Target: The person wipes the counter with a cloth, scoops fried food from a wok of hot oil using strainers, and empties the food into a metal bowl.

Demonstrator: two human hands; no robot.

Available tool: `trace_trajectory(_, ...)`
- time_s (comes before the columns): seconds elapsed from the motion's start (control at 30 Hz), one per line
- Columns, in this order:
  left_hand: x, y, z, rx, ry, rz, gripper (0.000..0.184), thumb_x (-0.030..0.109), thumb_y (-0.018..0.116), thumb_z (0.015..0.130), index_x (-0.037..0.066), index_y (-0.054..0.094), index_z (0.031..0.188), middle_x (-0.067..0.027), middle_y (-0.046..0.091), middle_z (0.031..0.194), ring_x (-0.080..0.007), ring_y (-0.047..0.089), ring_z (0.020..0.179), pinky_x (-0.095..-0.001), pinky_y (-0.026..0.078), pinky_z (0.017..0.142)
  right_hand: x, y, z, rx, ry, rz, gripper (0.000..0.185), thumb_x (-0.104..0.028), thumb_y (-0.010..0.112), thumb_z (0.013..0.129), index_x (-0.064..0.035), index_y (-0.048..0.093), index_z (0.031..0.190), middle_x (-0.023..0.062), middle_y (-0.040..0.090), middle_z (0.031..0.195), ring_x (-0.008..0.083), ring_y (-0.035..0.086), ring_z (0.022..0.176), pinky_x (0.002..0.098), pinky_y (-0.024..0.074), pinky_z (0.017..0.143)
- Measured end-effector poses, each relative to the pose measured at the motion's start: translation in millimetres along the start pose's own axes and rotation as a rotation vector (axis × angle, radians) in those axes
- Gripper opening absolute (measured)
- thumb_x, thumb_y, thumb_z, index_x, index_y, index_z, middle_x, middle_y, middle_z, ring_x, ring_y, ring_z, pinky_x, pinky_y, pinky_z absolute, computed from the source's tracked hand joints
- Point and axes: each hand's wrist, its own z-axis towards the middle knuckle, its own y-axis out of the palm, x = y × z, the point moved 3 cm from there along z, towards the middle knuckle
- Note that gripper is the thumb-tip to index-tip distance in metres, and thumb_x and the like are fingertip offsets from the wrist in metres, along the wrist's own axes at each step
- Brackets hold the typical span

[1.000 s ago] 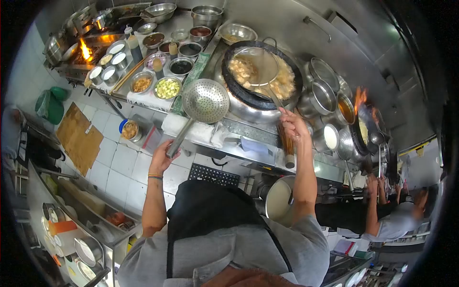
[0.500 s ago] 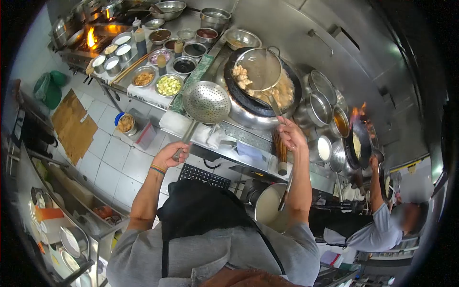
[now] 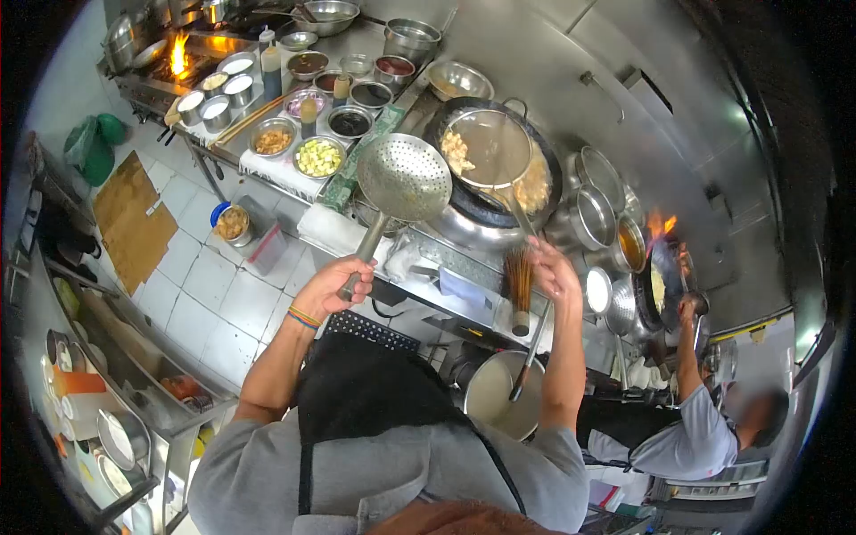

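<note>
My left hand (image 3: 334, 287) is closed around the handle of a perforated metal skimmer (image 3: 404, 178), whose bowl hangs just left of the wok. The skimmer bowl looks bare apart from some wet residue. With bent fingers, my right hand (image 3: 555, 267) grips the handle end of a round mesh strainer (image 3: 499, 143). That strainer lies over the dark-rimmed wok (image 3: 434, 134). Pale cooked pieces (image 3: 457, 153) of food show at the strainer's left side, and bubbling liquid (image 3: 535, 185) shows to its right. Below my right hand, a bamboo wok brush (image 3: 520, 281) stands against the counter edge.
Bowls of chopped green vegetables (image 3: 319, 158) and sauces line the left counter, with squeeze bottles (image 3: 271, 71). Flames (image 3: 179, 56) burn at the far left stove. To the right, metal pots (image 3: 595, 214) stand close by, and a co-worker (image 3: 691, 428) works at another flaming wok (image 3: 655, 285).
My left hand has brought the skimmer slightly up and right, nearer the wok. The right hand's fingers have shifted and loosened somewhat on the strainer handle. The view has moved slightly.
</note>
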Motion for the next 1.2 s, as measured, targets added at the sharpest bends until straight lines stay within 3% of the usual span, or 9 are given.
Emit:
trace_trajectory(0.2, 2, -1, 8, 0.008, -0.022, -0.032, 0.033, 0.007, 0.061, 0.087, 0.002, 0.046, 0.116, -0.0019, 0.051, 0.072, -0.0106, 0.048, 0.053, -0.0240, 0.035, 0.037, 0, 10, -18, 0.030, -0.029, -0.014, 0.040, 0.003, 0.047, 0.093, -0.0020, 0.046, 0.133, 0.0029, 0.056, 0.075, 0.0027, 0.031, 0.036, 0.0195, 0.0218, 0.026)
trace_trajectory(0.4, 6, 2, 8, 0.028, 0.003, 0.017, 0.031, 0.008, 0.061, 0.087, 0.002, 0.047, 0.114, -0.0022, 0.052, 0.072, -0.0108, 0.048, 0.052, -0.0245, 0.035, 0.037, -11, 44, -52, 0.002, -0.150, -0.220, 0.049, 0.001, 0.051, 0.091, 0.0048, 0.040, 0.139, 0.0034, 0.057, 0.073, 0.0049, 0.034, 0.035, 0.0215, 0.0229, 0.025)
trace_trajectory(0.5, 6, 6, 7, 0.050, -0.002, 0.017, 0.032, 0.008, 0.061, 0.087, 0.002, 0.047, 0.115, -0.0023, 0.051, 0.073, -0.0108, 0.048, 0.052, -0.0249, 0.036, 0.038, -17, 63, -64, 0.084, -0.144, -0.371, 0.049, 0.002, 0.052, 0.091, 0.0032, 0.043, 0.139, 0.0028, 0.058, 0.075, 0.0039, 0.035, 0.036, 0.0220, 0.0237, 0.027)
trace_trajectory(0.6, 5, 7, 4, 0.044, -0.003, 0.009, 0.032, 0.007, 0.060, 0.087, 0.001, 0.047, 0.115, -0.0023, 0.050, 0.073, -0.0109, 0.048, 0.053, -0.0252, 0.036, 0.038, -21, 66, -69, 0.275, -0.264, -0.783, 0.045, 0.004, 0.052, 0.091, 0.0019, 0.051, 0.135, 0.0027, 0.061, 0.080, 0.0049, 0.048, 0.048, 0.0215, 0.0384, 0.041)
trace_trajectory(0.7, -2, -5, 1, 0.017, -0.012, -0.024, 0.031, 0.007, 0.059, 0.087, 0.001, 0.048, 0.115, -0.0023, 0.050, 0.072, -0.0110, 0.047, 0.053, -0.0252, 0.036, 0.038, -31, 52, -81, 0.334, -0.575, -1.035, 0.042, 0.004, 0.053, 0.091, 0.0007, 0.057, 0.132, 0.0025, 0.062, 0.083, 0.0076, 0.056, 0.067, 0.0230, 0.0467, 0.062)
trace_trajectory(0.73, -4, -11, 1, 0.005, -0.017, -0.043, 0.031, 0.007, 0.059, 0.087, 0.001, 0.048, 0.115, -0.0024, 0.049, 0.072, -0.0111, 0.047, 0.053, -0.0252, 0.036, 0.038, -45, 57, -99, 0.395, -0.421, -1.110, 0.043, 0.006, 0.053, 0.090, 0.0009, 0.058, 0.132, 0.0030, 0.062, 0.082, 0.0100, 0.057, 0.077, 0.0246, 0.0466, 0.073)
trace_trajectory(0.93, -7, -51, 15, 0.017, -0.004, -0.014, 0.028, 0.008, 0.059, 0.087, 0.002, 0.050, 0.113, -0.0025, 0.050, 0.072, -0.0110, 0.048, 0.054, -0.0249, 0.037, 0.040, -65, 25, -146, 0.493, -0.234, -1.232, 0.041, 0.004, 0.052, 0.092, -0.0004, 0.058, 0.133, 0.0009, 0.060, 0.075, 0.0091, 0.054, 0.068, 0.0246, 0.0430, 0.063)
trace_trajectory(1.07, -15, -78, 23, 0.031, -0.061, -0.005, 0.026, 0.010, 0.061, 0.088, 0.005, 0.050, 0.111, -0.0007, 0.050, 0.071, -0.0101, 0.048, 0.054, -0.0241, 0.038, 0.041, -66, 30, -162, 0.526, -0.178, -1.145, 0.045, 0.006, 0.050, 0.088, -0.0014, 0.059, 0.131, -0.0013, 0.059, 0.072, 0.0038, 0.042, 0.049, 0.0229, 0.0305, 0.045)
trace_trajectory(1.2, -26, -83, 22, 0.042, -0.074, -0.035, 0.024, 0.011, 0.060, 0.090, 0.008, 0.051, 0.111, 0.0006, 0.050, 0.071, -0.0093, 0.047, 0.054, -0.0240, 0.038, 0.042, -56, 17, -163, 0.479, -0.211, -1.192, 0.042, 0.005, 0.053, 0.091, -0.0018, 0.060, 0.132, 0.0008, 0.060, 0.076, 0.0094, 0.054, 0.066, 0.0247, 0.0430, 0.061)
